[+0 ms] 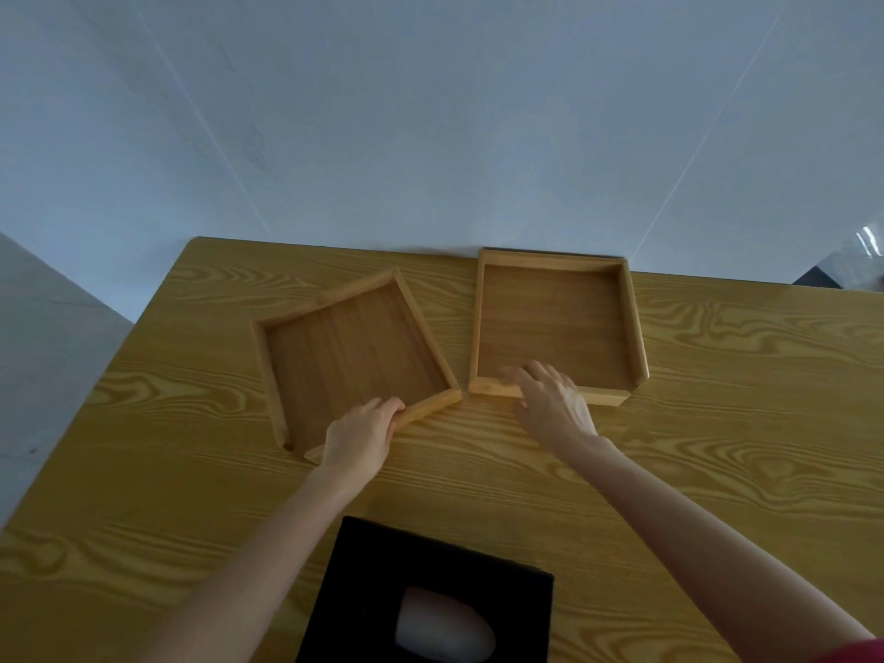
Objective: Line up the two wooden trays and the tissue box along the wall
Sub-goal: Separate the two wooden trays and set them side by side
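Two shallow wooden trays lie on the wooden table [717, 471]. The right tray [550, 318] sits square with its back edge against the white wall [430, 112]. The left tray [354, 351] is turned at an angle, away from the wall, its near right corner almost touching the right tray. My left hand [361, 435] grips the near rim of the left tray. My right hand [550, 399] rests flat, fingers spread, over the near rim of the right tray. A black tissue box [373, 567] with a white tissue showing in its opening stands close to me, between my forearms.
The table's left edge [95, 399] drops off to a grey floor. At the far right, past the table's back edge, there is a dark object with something shiny [856, 265].
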Tool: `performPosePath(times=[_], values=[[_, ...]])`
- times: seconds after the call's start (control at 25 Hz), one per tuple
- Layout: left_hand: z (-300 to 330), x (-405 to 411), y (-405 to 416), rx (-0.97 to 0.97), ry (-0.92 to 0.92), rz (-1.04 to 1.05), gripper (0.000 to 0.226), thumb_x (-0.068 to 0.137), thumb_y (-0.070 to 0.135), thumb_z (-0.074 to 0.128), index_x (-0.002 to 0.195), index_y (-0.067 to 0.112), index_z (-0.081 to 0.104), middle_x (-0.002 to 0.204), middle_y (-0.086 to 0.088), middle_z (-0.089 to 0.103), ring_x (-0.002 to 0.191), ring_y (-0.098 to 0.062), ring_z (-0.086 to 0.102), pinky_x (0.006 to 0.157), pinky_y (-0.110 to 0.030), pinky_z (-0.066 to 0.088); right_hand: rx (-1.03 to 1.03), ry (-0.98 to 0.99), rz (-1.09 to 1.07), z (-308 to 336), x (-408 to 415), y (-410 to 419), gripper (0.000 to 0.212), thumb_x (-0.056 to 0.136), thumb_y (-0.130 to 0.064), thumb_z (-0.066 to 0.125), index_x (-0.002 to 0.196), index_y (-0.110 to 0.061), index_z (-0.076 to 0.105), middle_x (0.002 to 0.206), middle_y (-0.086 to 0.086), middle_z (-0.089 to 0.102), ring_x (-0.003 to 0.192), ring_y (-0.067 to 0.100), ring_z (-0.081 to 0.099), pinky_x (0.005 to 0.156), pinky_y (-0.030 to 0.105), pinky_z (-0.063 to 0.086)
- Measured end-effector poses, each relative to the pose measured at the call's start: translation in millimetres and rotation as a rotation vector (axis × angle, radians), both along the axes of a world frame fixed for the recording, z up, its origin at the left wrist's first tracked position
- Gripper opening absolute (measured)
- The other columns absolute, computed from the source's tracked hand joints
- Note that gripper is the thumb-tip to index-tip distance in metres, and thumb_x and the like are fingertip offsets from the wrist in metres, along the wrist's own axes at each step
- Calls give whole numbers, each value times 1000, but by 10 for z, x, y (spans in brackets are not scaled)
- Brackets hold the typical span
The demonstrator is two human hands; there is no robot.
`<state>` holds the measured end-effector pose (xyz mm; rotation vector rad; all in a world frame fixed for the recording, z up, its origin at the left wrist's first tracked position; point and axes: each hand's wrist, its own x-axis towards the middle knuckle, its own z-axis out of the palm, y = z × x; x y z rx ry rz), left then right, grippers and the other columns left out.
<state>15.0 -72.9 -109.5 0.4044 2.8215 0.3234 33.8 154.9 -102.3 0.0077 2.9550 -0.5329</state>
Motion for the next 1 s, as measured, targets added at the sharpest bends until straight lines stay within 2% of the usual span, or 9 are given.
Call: performPosePath(times=[0.16,0.28,0.36,0.52,0.76,1.0], values=[[10,88,-159,19,-19,0,38,95,14,39,132,21,42,119,-3,57,105,-21,55,78,-34,54,-74,71,241,46,6,-462,46,86,-1,50,131,-9,47,139,13,49,133,28,40,113,43,30],[19,90,-340,-3,-33,19,36,95,16,39,131,19,45,119,-3,57,105,-21,55,79,-35,53,9,-42,320,-13,-90,-768,47,92,-5,43,138,-12,37,149,11,36,143,22,22,119,42,13],[27,77,-441,2,-45,20,34,95,17,39,127,18,48,118,-3,58,105,-21,56,79,-35,53,111,-124,322,-30,-164,-865,46,94,-8,40,139,-14,35,149,11,35,144,19,17,120,40,5],[44,48,-596,27,-66,-33,32,95,18,40,124,18,51,116,-3,59,104,-22,57,79,-37,53,122,-126,250,-22,-139,-942,41,94,-11,38,134,-18,43,138,8,48,136,20,32,120,39,4],[33,-175,-718,39,-59,-99,32,95,15,40,125,19,53,118,-4,60,105,-21,56,81,-34,52,153,-112,151,0,-7,-1079,33,94,-11,40,124,-18,53,125,5,59,127,18,45,119,39,4],[-3,-523,-663,33,-46,-160,35,95,13,40,127,20,52,119,-5,60,106,-24,56,82,-33,48,146,-102,70,-36,-185,-1052,34,93,-9,42,124,-20,52,124,1,60,124,16,47,119,35,4]])
